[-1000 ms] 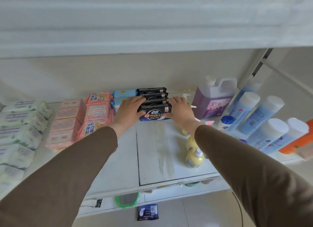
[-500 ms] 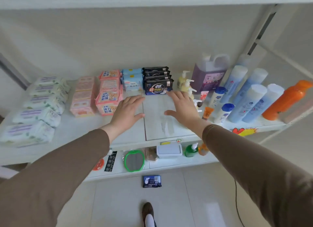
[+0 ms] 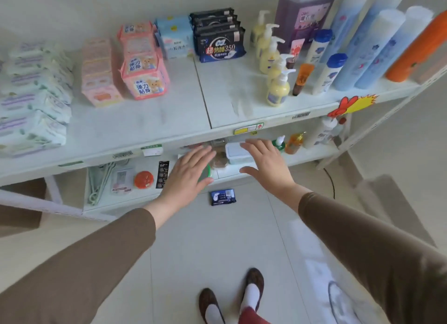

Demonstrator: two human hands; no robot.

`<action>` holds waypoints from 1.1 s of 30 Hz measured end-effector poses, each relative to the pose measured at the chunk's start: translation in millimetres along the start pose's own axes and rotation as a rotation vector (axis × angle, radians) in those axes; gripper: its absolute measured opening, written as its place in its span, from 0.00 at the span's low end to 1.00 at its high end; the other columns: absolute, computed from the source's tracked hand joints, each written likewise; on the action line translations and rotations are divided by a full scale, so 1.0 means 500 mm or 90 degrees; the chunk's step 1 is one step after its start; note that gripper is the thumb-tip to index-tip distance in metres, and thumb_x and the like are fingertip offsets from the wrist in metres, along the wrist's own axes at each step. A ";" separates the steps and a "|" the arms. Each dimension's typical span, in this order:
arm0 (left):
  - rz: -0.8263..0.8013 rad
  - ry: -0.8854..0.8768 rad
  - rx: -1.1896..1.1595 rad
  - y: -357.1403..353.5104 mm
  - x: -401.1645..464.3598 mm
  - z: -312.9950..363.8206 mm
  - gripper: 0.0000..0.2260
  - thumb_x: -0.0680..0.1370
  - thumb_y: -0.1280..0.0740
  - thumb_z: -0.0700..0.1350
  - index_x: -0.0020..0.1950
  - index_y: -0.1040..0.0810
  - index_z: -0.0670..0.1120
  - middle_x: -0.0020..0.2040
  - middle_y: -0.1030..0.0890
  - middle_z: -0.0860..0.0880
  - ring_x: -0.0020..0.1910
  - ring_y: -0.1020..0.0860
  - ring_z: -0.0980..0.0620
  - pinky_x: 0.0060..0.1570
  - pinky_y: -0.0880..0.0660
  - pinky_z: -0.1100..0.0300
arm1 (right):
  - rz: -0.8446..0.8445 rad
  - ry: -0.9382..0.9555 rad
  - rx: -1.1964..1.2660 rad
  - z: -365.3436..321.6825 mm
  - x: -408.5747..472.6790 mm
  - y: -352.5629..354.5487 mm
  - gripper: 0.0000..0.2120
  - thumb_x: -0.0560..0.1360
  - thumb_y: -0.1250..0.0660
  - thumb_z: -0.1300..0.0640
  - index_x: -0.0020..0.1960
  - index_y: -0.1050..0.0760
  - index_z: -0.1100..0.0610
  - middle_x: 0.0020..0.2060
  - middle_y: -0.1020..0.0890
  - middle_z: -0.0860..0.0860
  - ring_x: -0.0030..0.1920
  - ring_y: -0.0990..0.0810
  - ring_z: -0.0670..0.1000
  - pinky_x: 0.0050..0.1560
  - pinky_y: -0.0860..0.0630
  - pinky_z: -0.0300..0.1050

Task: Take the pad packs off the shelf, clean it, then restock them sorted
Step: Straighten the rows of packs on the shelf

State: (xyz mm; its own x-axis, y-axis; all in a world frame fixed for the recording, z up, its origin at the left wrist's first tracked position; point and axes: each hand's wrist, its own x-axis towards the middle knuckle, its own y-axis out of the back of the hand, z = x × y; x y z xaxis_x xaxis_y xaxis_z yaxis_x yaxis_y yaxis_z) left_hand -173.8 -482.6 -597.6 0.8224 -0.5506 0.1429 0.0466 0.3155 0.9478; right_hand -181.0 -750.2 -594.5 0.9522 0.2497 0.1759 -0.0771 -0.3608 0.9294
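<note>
Restocking stage, head view. The dark pad packs (image 3: 219,34) stand in a tidy row at 12 o'clock on the upper shelf (image 3: 145,127), with the light blue packs (image 3: 175,37) touching them at 11 o'clock and the pink packs (image 3: 142,62) farther toward 10 o'clock. A second ago both hands were pressed against the two ends of the dark row; they have since let go and drawn back toward the person, off the shelf surface.

The left hand (image 3: 187,172) now hovers in front of the lower shelf (image 3: 242,171), fingers straight and spread, holding nothing. The right hand (image 3: 267,165) is beside it at 1 o'clock from centre, likewise flat, released and empty.

One dark pack (image 3: 222,197) lies on the floor (image 3: 217,239), just below and between the two hands, well apart from its row. The pump bottles (image 3: 275,64) stand at 1 o'clock on the upper shelf.

Judgement: the dark row looks settled, and the retreat with the downward gaze suggests the stray pack is next; sorting is nearly complete but not finished while that pack stays off the shelf.
</note>
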 end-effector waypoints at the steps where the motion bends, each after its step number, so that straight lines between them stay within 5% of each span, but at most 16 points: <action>1: -0.013 -0.005 -0.005 -0.031 -0.025 -0.005 0.31 0.77 0.32 0.56 0.78 0.36 0.49 0.78 0.37 0.52 0.77 0.41 0.49 0.75 0.43 0.52 | -0.016 -0.012 0.003 0.002 -0.020 -0.038 0.31 0.72 0.27 0.45 0.71 0.31 0.52 0.67 0.27 0.49 0.66 0.31 0.56 0.62 0.28 0.55; 11: -0.119 0.114 -0.056 -0.411 -0.186 -0.095 0.31 0.75 0.29 0.53 0.76 0.34 0.49 0.76 0.33 0.52 0.75 0.38 0.51 0.72 0.44 0.60 | -0.159 -0.111 0.067 0.083 -0.137 -0.450 0.28 0.75 0.30 0.45 0.71 0.31 0.52 0.66 0.26 0.48 0.66 0.32 0.54 0.63 0.29 0.51; 17: -0.139 0.173 -0.064 -0.684 -0.208 -0.164 0.30 0.77 0.30 0.53 0.76 0.34 0.49 0.75 0.32 0.51 0.74 0.37 0.50 0.72 0.40 0.55 | -0.210 -0.125 0.074 0.186 -0.173 -0.721 0.27 0.76 0.31 0.45 0.71 0.32 0.52 0.66 0.27 0.48 0.67 0.33 0.53 0.64 0.30 0.52; 33: -0.118 0.230 -0.051 -1.198 -0.184 -0.381 0.30 0.76 0.30 0.52 0.76 0.35 0.49 0.75 0.32 0.50 0.74 0.37 0.49 0.71 0.38 0.52 | -0.228 -0.102 0.037 0.410 -0.131 -1.259 0.31 0.73 0.27 0.48 0.72 0.33 0.54 0.68 0.27 0.51 0.68 0.33 0.55 0.63 0.30 0.51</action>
State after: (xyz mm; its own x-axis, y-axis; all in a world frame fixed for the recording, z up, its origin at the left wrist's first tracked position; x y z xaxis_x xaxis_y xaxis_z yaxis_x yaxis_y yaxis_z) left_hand -169.2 -473.8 -1232.7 0.9414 -0.3013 -0.1516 0.2455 0.3039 0.9205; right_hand -134.0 -723.8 -1257.7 0.9499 0.2281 -0.2136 0.2815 -0.3279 0.9018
